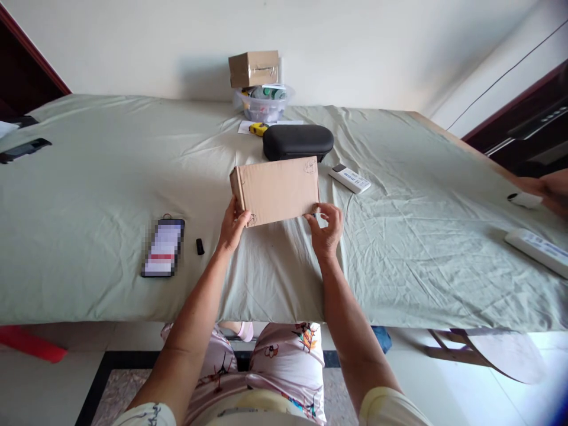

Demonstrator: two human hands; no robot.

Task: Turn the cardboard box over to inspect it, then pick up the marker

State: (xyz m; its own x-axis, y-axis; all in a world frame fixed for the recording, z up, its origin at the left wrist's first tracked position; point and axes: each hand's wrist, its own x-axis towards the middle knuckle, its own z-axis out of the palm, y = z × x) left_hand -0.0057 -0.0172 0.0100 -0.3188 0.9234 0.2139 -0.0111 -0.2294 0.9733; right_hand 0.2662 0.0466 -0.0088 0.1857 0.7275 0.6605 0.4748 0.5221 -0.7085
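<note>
A flat brown cardboard box (276, 189) is held over the green-sheeted table (97, 177), tilted a little. My left hand (232, 228) grips its near left corner, fingers closed on the edge. At the near right corner, my right hand (327, 227) pinches the box with thumb and fingers. The box's underside is hidden.
A phone (162, 247) with a lit screen and a small black cap (200, 246) lie left of my hands. Behind the box sit a black case (297, 141), a white remote (349, 178), a yellow object (258, 128), and a plastic tub (262, 105) with another box (254, 68). Another person's hand (548, 190) is at right.
</note>
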